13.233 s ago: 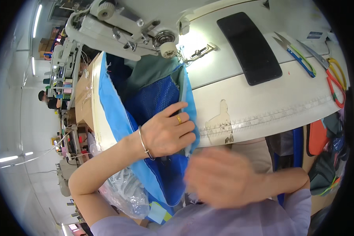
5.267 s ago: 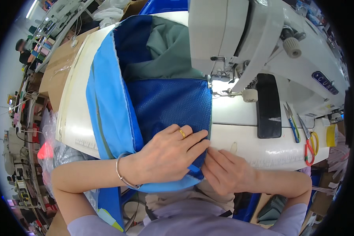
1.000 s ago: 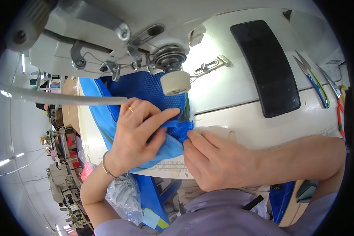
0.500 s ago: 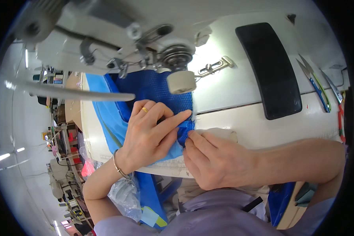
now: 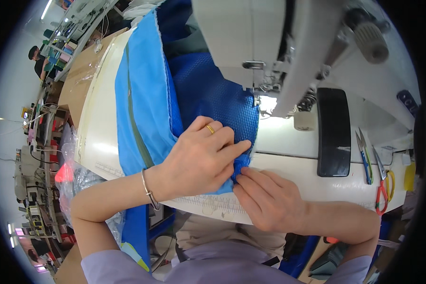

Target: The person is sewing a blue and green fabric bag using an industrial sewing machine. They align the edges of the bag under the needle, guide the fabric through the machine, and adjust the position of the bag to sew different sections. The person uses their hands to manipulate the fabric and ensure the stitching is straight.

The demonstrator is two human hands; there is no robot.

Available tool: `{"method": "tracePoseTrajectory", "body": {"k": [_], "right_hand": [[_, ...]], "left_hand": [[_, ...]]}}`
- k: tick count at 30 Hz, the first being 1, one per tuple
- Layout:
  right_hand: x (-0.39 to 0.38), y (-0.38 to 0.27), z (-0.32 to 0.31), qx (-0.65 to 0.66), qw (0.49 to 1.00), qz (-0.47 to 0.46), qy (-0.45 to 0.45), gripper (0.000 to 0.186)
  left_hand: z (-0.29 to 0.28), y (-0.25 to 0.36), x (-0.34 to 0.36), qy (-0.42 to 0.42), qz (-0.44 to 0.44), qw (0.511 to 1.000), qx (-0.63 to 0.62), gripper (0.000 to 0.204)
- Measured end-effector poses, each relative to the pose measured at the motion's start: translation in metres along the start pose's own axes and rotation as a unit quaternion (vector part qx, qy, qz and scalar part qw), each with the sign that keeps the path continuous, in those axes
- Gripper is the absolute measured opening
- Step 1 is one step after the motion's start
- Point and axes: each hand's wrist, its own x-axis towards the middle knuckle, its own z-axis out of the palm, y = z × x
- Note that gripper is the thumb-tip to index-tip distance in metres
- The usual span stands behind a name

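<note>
My left hand [image 5: 201,154], with a ring and a bracelet, presses on the fabric near its right edge. Its index finger points along the edge while the other fingers curl onto the cloth. Just below, my right hand [image 5: 272,199] pinches a folded blue corner between thumb and fingers. The fabric is dark blue textured mesh [image 5: 208,85] joined to light blue cloth [image 5: 144,85] with a grey-green strip [image 5: 136,124]. Beyond my hands, the mesh's right edge runs up to the needle area of a white sewing machine [image 5: 244,33]. My fingers hide part of the fold.
To the right a black curved pad [image 5: 334,135] lies on the white sewing table [image 5: 293,177]. Farther right are thread snips [image 5: 366,158] and red-handled scissors [image 5: 381,189]. A printed ruler [image 5: 213,204] follows the near edge. Clear plastic bags [image 5: 83,184] hang at the left.
The view has swung, so the machine now sits farther right and more of the light blue cloth shows. Both hands keep nearly the same hold on the fabric edge.
</note>
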Motion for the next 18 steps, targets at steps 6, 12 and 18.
{"method": "tracePoseTrajectory", "body": {"k": [6,12,18], "right_hand": [[-0.002,0.002,-0.002,0.017,1.000,0.014,-0.007,0.031],[0.001,0.005,-0.001,0.016,0.999,0.050,-0.010,0.029],[0.009,0.016,0.005,-0.019,0.996,0.081,0.013,0.031]], "left_hand": [[0.004,0.001,0.002,0.000,0.029,0.999,0.034,0.050],[0.004,-0.010,0.011,-0.017,0.034,0.999,0.029,0.045],[0.008,-0.031,0.027,0.008,0.064,0.997,0.043,0.040]]}}
